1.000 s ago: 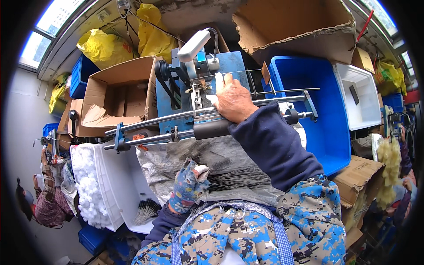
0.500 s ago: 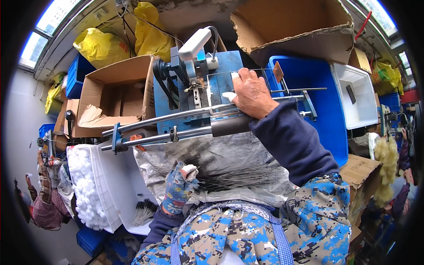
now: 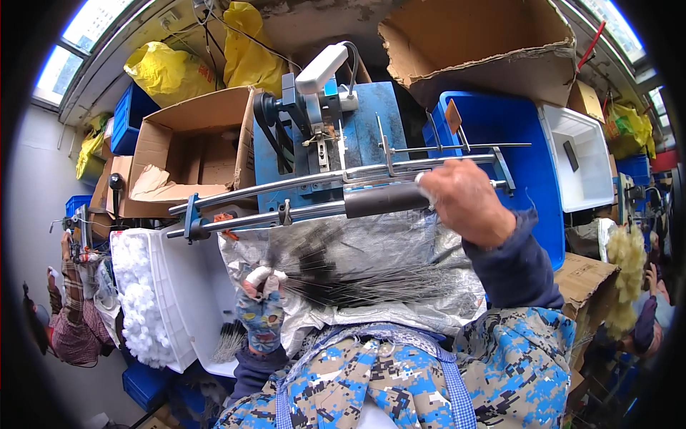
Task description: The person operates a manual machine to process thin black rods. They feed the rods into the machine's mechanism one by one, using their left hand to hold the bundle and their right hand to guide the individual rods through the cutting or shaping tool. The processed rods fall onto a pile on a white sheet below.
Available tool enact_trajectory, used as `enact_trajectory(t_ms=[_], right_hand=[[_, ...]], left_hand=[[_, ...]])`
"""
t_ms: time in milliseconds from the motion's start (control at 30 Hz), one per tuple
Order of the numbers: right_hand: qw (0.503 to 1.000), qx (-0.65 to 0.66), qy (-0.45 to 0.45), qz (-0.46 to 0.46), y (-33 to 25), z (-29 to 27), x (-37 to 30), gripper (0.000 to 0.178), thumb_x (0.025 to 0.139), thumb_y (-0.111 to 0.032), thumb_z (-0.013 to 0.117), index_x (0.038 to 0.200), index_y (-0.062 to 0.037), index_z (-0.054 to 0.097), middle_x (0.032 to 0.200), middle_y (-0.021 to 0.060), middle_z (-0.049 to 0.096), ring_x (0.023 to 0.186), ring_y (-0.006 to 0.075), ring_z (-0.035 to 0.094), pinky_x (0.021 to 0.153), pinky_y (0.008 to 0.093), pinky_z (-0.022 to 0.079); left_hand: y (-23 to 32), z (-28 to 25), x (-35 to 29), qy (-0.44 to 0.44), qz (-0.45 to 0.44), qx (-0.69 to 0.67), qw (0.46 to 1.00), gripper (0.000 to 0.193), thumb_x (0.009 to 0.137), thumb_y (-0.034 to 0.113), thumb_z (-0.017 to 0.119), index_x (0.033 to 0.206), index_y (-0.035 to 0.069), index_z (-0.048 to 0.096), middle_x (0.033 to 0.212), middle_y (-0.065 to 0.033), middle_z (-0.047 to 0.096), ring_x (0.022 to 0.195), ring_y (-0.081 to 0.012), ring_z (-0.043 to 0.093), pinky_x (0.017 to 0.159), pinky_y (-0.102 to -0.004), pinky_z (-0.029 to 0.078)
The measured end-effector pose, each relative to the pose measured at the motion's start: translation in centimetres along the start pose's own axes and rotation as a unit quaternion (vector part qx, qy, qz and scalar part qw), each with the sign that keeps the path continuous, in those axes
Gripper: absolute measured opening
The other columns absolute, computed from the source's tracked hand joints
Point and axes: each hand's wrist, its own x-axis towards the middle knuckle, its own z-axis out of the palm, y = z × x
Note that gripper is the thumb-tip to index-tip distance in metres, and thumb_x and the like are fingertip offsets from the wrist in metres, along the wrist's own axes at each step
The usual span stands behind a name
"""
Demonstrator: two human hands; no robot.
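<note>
My left hand (image 3: 260, 307), in a patterned blue fingerless glove with white wraps on the fingertips, is closed in a pinch at the left end of a pile of thin metal wires (image 3: 386, 284). A dark blur shows just above its fingers; what they hold is too indistinct to name. The wires lie on a silvery sheet (image 3: 400, 236) over my lap. My bare right hand (image 3: 468, 200) has curled fingers at the right end of a dark grey sleeve (image 3: 386, 201) on a steel rail. Its fingers' inner side is hidden. Beyond the rails stands a blue bench machine (image 3: 371, 129).
An open carton (image 3: 193, 191) is left of the machine. A white bin (image 3: 168, 286) holds white fluffy pieces; dark-bristled wire brushes (image 3: 230, 342) lie beside it. To the right are a blue tub (image 3: 550, 214) and a white tray (image 3: 597, 193). Other people work at both sides.
My right hand has moved off the machine's bed, toward me and right, to the sleeve's end. My left hand has shifted left and slightly up. A thin upright piece on the rail has moved left.
</note>
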Motion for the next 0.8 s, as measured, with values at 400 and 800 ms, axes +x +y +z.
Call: enact_trajectory(t_ms=[400,800], right_hand=[[0.732,0.673,0.095,-0.048,-7.5,1.8,0.5,0.013,0.086,-0.014,0.056,0.093,-0.0032,0.061,0.095,0.0096,0.060,0.087,0.0180,0.057,0.079,0.0304,0.045],[0.609,0.782,0.130,0.009,-7.4,2.6,1.8,0.017,0.091,-0.005,0.044,0.099,0.0042,0.057,0.093,0.0171,0.061,0.080,0.0185,0.061,0.071,0.0309,0.050]], left_hand=[[2.4,4.6,0.2,-0.244,-0.197,-0.194,0.930,0.017,0.087,0.006,0.052,0.102,0.000,0.056,0.081,-0.0084,0.061,0.077,-0.0136,0.059,0.063,-0.0240,0.045],[1.5,4.7,1.5,-0.279,-0.088,0.002,0.956,0.021,0.082,0.007,0.060,0.103,0.006,0.057,0.089,-0.0050,0.061,0.084,-0.0150,0.059,0.072,-0.0273,0.048]])
